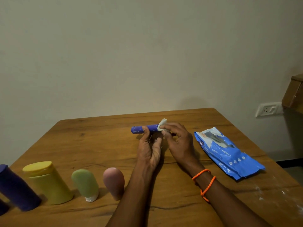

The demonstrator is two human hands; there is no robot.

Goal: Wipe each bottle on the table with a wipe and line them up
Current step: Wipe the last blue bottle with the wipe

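My left hand (150, 148) grips a slim blue bottle (137, 129) and holds it sideways above the middle of the wooden table (98, 141). My right hand (178, 141) pinches a small white wipe (161, 124) against the bottle's right end. Along the table's near left edge stands a row of bottles: a dark purple bottle (16, 188), a yellow bottle (47, 181), a green tube (85, 183) on its white cap, and a pink bottle (114, 181).
A blue pack of wipes (227, 151) lies flat on the table to the right of my hands. White smudges (278, 194) mark the table's near right corner. A wall socket (268, 109) and a wooden cabinet (293, 94) are at the far right.
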